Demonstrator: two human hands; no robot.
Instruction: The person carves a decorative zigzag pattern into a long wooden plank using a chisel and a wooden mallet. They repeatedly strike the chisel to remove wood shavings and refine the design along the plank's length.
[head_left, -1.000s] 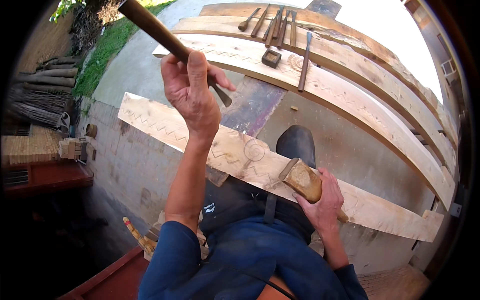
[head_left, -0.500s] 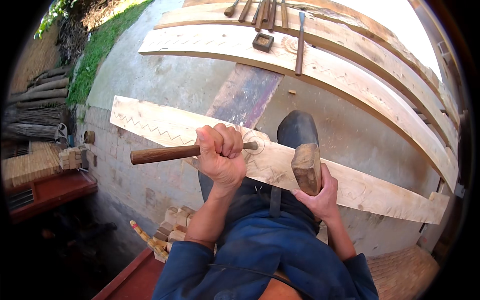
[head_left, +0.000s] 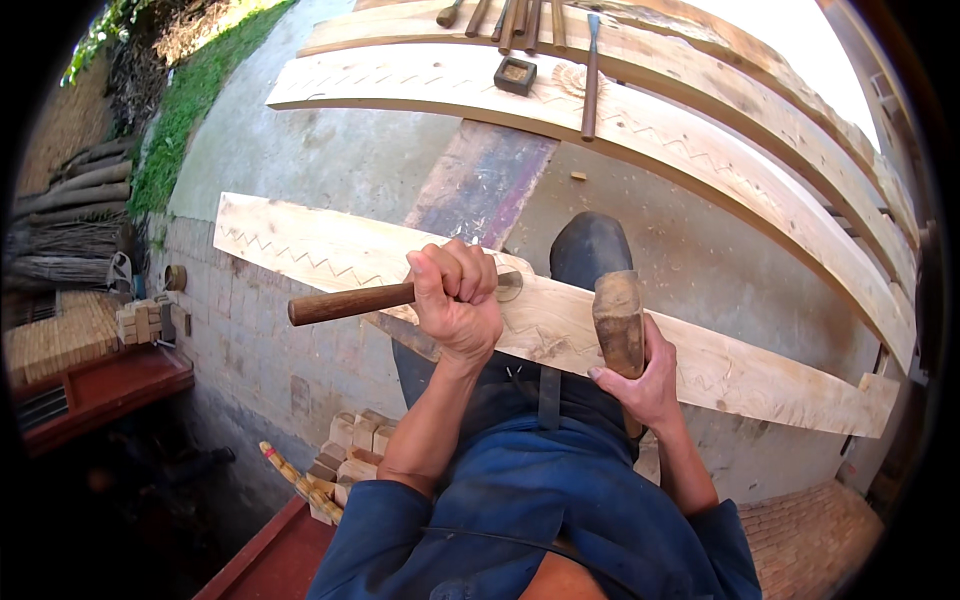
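Note:
My left hand (head_left: pixel 455 300) is closed around a wooden-handled chisel (head_left: pixel 350 304), held low over a long pale plank (head_left: pixel 765 369). The chisel's tip is by a circular marking on the plank, beside zigzag lines. My right hand (head_left: pixel 650 370) grips a worn wooden mallet (head_left: pixel 618 318) at the plank's near side, its head upright over the board. A dark-clad knee (head_left: pixel 585 245) shows beyond the plank.
Long boards (head_left: pixel 720 165) lie beyond, bearing several chisels (head_left: pixel 590 90), a small dark square box (head_left: pixel 515 75) and a carved shell shape. At left are stacked logs (head_left: pixel 75 195), wood blocks (head_left: pixel 140 320) and red frames (head_left: pixel 100 385). More blocks (head_left: pixel 350 440) sit below.
My left hand has come down from a raised position, laying the chisel nearly level over the plank, then shifted slightly right. The mallet in my right hand has turned more upright.

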